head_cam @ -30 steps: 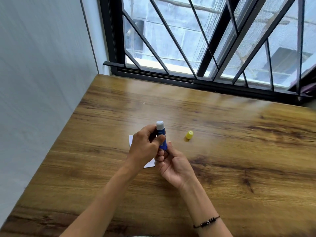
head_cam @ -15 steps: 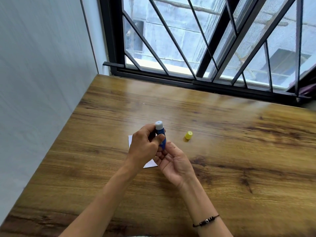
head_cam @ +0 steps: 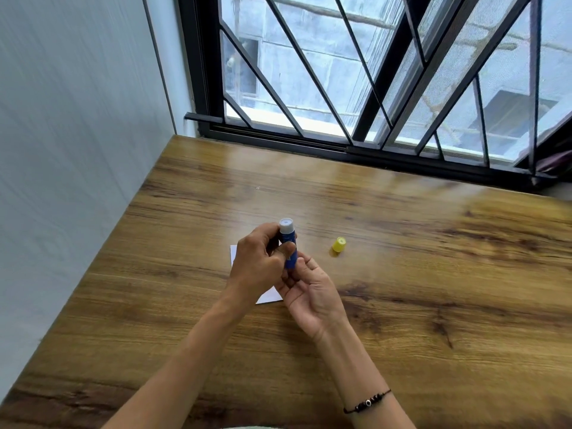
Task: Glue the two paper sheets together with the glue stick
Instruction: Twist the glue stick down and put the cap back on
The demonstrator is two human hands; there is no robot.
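Note:
My left hand (head_cam: 260, 267) grips a blue glue stick (head_cam: 288, 243) upright above the wooden table (head_cam: 402, 274), thumb and fingers curled round its barrel; its uncapped whitish top points up. My right hand (head_cam: 309, 292) pinches the stick's lower end from below, palm turned up. The yellow cap (head_cam: 339, 244) stands on the table just right of the hands. White paper (head_cam: 269, 297) lies on the table under my hands, mostly hidden; only a left corner and a lower edge show, so I cannot tell how many sheets there are.
A grey wall (head_cam: 77, 150) runs along the table's left edge. A black-framed window with diagonal bars (head_cam: 371, 88) closes off the far edge. A dark bead bracelet (head_cam: 366, 404) sits on my right wrist.
The hands and glue stick have barely shifted. My right hand's fingers have moved slightly at the stick's lower end.

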